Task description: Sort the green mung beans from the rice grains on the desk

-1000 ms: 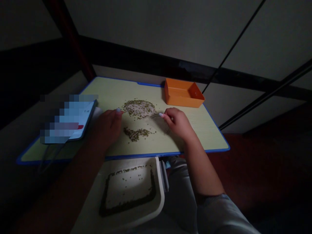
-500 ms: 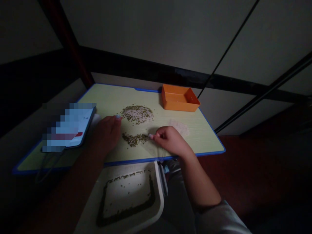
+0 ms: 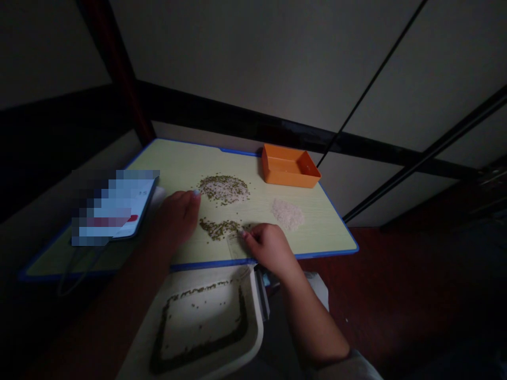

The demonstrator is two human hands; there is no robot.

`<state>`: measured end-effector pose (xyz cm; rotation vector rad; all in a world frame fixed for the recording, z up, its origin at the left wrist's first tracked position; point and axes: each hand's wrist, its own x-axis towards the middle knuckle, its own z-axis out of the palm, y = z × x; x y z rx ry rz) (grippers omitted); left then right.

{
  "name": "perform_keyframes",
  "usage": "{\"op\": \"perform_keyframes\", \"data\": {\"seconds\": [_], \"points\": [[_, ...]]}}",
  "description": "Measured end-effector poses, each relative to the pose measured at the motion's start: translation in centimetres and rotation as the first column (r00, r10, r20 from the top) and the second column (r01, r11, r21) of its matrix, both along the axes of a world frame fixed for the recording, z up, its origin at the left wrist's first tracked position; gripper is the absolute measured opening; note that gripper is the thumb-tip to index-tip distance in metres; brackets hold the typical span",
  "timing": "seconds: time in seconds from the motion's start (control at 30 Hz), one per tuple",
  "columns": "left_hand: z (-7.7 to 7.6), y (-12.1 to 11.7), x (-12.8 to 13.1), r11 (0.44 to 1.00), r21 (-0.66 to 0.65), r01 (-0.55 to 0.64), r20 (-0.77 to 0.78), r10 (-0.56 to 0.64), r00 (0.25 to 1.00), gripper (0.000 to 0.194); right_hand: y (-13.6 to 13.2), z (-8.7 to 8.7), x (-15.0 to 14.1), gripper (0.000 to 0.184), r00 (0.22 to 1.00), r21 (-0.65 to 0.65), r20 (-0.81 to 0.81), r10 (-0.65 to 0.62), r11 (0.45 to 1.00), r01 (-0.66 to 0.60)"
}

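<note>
My right hand [image 3: 267, 245] pinches a thin clear plastic piece [image 3: 236, 247], whose exact kind I cannot make out. Just beyond its fingertips is a small pile of green beans [image 3: 219, 228]. My left hand [image 3: 180, 216] rests on the board with its fingers curled; whether anything is in them is hidden. Above it and to its right lies a mixed pile of white grains and green beans [image 3: 224, 189]. A separate pile of white grains, looking like rice [image 3: 288, 214], sits beyond my right hand. Below the board's near edge, a white tub [image 3: 259, 322] holds green beans, mostly along its sides.
The pale board [image 3: 178, 153] has a blue rim. An orange box [image 3: 291, 179] stands at its far right corner. At the left, a lit phone [image 3: 122, 211], partly pixelated, leans near a looped cord [image 3: 77, 274]. A wall with dark bands rises behind.
My right hand has drawn slightly down and toward me, uncovering more of the white grain pile. The clear plastic piece now shows beside the small bean pile. My left hand is almost unmoved.
</note>
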<state>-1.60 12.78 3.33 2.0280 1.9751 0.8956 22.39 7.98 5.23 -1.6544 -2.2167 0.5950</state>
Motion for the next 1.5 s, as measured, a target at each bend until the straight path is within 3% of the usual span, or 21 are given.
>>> {"op": "perform_keyframes", "data": {"seconds": [0.33,0.67,1.03,1.5], "points": [[-0.3,0.1,-0.1,1.000,-0.003,-0.012,-0.002,0.012,1.000,0.050,-0.5,-0.7,1.5,0.047,0.993,-0.017,-0.066,-0.099,0.995,0.098],[-0.7,0.2,-0.2,0.999,0.037,-0.004,0.008,0.004,1.000,0.047,-0.8,-0.6,1.5,0.037,0.982,0.088,0.127,-0.142,0.987,0.132],[-0.4,0.1,-0.1,1.000,0.026,0.002,0.004,-0.002,1.000,0.044,-0.5,-0.3,0.5,0.041,0.980,0.079,0.153,-0.123,0.991,0.112],[-0.6,0.2,-0.2,0.999,0.044,0.005,-0.018,-0.004,1.000,0.043,-1.2,-0.5,1.4,0.039,0.962,0.090,0.153,-0.224,0.973,0.212]]}}
